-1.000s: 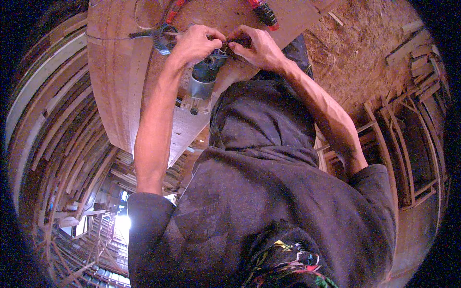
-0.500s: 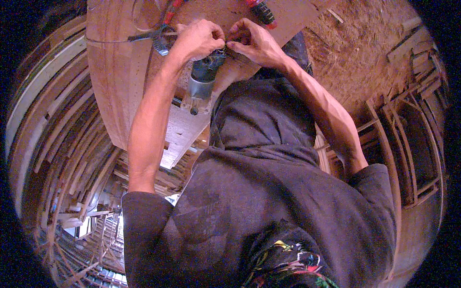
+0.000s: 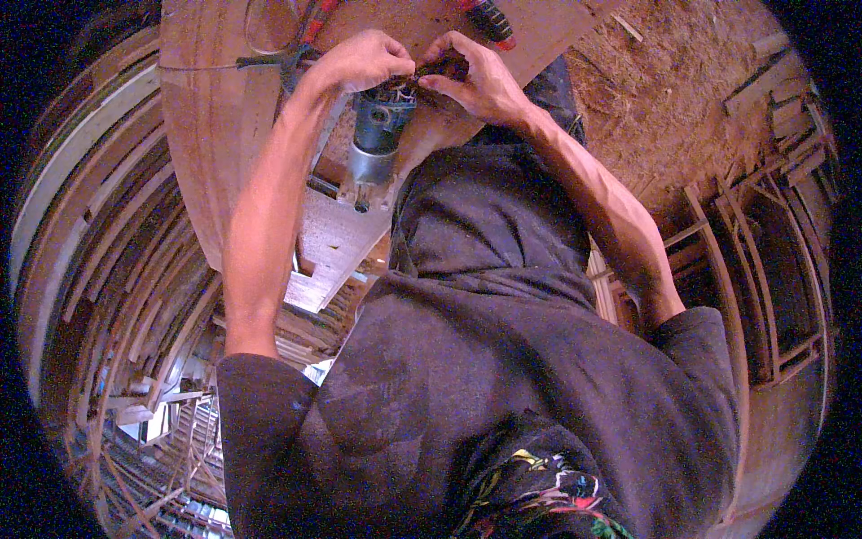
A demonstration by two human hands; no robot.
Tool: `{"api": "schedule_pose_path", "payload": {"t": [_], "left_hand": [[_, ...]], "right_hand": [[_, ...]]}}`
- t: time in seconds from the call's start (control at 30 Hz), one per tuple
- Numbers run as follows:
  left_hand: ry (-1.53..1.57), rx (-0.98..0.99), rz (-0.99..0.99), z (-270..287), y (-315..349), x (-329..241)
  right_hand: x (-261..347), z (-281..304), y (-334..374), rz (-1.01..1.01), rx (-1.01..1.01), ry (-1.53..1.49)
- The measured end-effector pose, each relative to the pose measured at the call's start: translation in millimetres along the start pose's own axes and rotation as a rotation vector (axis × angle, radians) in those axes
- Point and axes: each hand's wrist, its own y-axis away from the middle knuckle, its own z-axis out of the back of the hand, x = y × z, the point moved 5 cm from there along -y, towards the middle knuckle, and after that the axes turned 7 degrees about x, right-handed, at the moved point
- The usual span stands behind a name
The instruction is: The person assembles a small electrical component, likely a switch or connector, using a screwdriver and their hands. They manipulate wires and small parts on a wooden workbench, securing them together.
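Motor tool: the blue-and-silver motor tool [image 3: 375, 135] is lying on the table [image 3: 206, 135], just below the hands, its silver end pointing toward the person.
Left hand: the left hand [image 3: 370, 61] is bending over the tool's upper end, thumb and forefinger drawn together; cannot tell whether anything small is sitting between them.
Right hand: the right hand [image 3: 474, 79] is facing it, fingers curling, thumb and forefinger reaching toward the left fingertips; grip too small and dark to tell.
Table edges: the right edge is slanting past the right hand toward the dark trousers [image 3: 494, 207]; the left edge is curving down beside the stacked planks [image 3: 117, 225].
Pale board: the pale board [image 3: 337, 235] is running below the silver end, a notch showing beside the left forearm.
Open room: bare tabletop is stretching left of the left forearm, with a thin cable [image 3: 202, 68] crossing it; more is lying right of the red-and-black tool [image 3: 489, 22]. Sawdust [image 3: 646, 99] is covering the ground beyond.
Since the earlier frames: the left forearm is slanting farther left, the left hand is sitting slightly higher, and more of the notch is showing; the right hand is keeping nearly its place.
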Motion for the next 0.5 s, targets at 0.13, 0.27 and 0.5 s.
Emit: {"api": "schedule_pose_path", "payload": {"t": [0.13,0.27,0.5], "left_hand": [[0.013,0.014,-0.012,5,-1,-4],[-0.037,0.021,-0.084,5,-3,1],[0.000,0.003,-0.241,4,14,-7]], "right_hand": [[1,0,2,-0.015,-0.006,0.005],[3,2,3,0.002,-0.014,-0.003],[0,3,3,-0.014,0.000,-0.001]]}}
